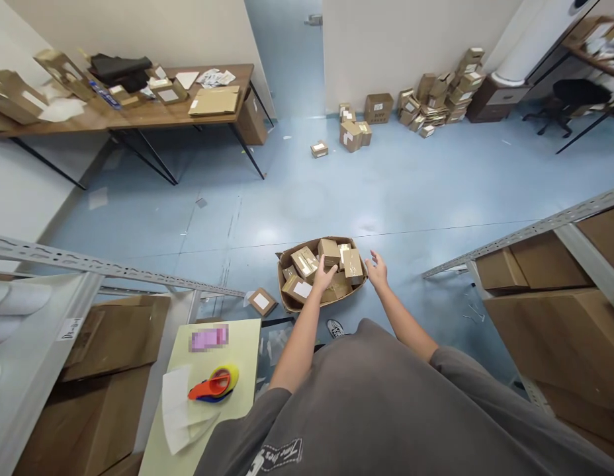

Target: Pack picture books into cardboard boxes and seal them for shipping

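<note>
On the blue floor in front of me stands a large open cardboard box (323,305), filled with several small brown cartons. My left hand (323,275) reaches over it, fingers apart, close to a small carton (329,251) near the far side. Just outside the box's right end is my right hand (377,270), its fingers spread and nothing in it. A taped carton (353,266) lies at that end, nearest to the right hand. Whether the left fingertips touch a carton I cannot tell.
A small labelled carton (262,301) lies left of the box. Beside me a pale yellow table (242,370) holds a tape dispenser (212,385). Metal shelves (565,231) flank both sides. Cartons (436,99) are stacked by the far wall; a wooden table (138,118) stands far left.
</note>
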`<state>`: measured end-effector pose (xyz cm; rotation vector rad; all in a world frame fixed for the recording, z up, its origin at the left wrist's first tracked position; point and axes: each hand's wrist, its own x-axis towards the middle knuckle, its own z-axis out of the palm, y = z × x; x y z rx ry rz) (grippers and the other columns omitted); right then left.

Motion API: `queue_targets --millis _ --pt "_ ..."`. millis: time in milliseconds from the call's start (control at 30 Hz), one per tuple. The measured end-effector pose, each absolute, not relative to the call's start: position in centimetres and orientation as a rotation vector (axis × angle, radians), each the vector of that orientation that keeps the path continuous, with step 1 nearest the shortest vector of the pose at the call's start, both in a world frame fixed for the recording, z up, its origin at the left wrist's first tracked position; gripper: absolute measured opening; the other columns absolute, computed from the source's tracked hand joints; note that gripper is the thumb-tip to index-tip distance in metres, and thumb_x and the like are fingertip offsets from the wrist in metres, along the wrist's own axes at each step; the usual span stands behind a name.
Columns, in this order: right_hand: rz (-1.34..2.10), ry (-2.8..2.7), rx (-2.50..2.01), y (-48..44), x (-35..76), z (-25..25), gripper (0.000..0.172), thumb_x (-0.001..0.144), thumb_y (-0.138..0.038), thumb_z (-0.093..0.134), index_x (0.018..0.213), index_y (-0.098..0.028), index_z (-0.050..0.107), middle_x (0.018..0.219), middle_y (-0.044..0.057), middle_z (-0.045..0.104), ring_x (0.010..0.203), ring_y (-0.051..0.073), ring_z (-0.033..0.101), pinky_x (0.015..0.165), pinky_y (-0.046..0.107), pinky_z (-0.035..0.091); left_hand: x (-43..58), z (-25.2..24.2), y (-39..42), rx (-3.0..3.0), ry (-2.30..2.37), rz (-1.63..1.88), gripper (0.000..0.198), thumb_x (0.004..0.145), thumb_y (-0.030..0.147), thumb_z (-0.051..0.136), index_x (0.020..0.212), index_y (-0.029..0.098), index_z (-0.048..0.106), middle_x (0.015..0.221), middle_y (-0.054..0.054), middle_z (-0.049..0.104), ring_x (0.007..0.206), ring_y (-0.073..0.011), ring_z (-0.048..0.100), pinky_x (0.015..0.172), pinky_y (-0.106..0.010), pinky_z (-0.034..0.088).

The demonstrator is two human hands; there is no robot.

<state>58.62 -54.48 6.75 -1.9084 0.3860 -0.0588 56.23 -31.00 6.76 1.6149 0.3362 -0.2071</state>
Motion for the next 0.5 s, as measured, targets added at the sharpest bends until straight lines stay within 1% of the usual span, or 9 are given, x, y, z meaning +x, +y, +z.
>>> queue_targets --millis 167,300,400,500 --pt "-0.023 0.226 -1.875 -52.0 59.5 8.5 0.063 0.092 -0.047 0.058 0.148 -0.019 0.063 0.150 0.015 0.065 0.137 0.032 0.061 0.113 0.047 0.051 55.1 7.6 -29.7 1.550 0.476 -0.186 0.099 0.085 0.056 0.084 0.168 0.027 0.038 0.175 -0.017 0.035 0.161 -0.0361 0.036 0.127 -0.050 0.036" --pt "0.035 0.046 -1.867 -48.4 59.8 9.7 0.064 0.093 -0.048 0.057 0.150 -0.020 0.061 0.154 0.015 0.062 0.139 0.032 0.059 0.116 0.049 0.049 53.1 8.6 -27.6 1.537 0.517 -0.060 0.091 0.086 0.049 0.083 0.165 0.025 0.044 0.171 -0.016 0.042 0.158 -0.0358 0.041 0.126 -0.050 0.038" --pt "0.102 -0.087 -1.877 -44.8 59.5 10.8 0.063 0.094 -0.048 0.059 0.151 -0.021 0.062 0.155 0.015 0.061 0.141 0.034 0.057 0.114 0.050 0.050 50.9 9.1 -25.2 1.495 0.558 0.037 0.087 0.088 0.044 0.082 0.165 0.025 0.045 0.171 -0.016 0.042 0.158 -0.0353 0.041 0.126 -0.050 0.039" --pt "0.168 -0.237 -1.887 -40.6 58.4 11.7 0.062 0.094 -0.047 0.060 0.151 -0.021 0.062 0.156 0.015 0.060 0.142 0.034 0.055 0.116 0.051 0.048 48.0 9.5 -22.2 1.461 0.613 0.153 0.083 0.090 0.042 0.080 0.164 0.023 0.046 0.170 -0.015 0.044 0.158 -0.0341 0.041 0.127 -0.047 0.039"
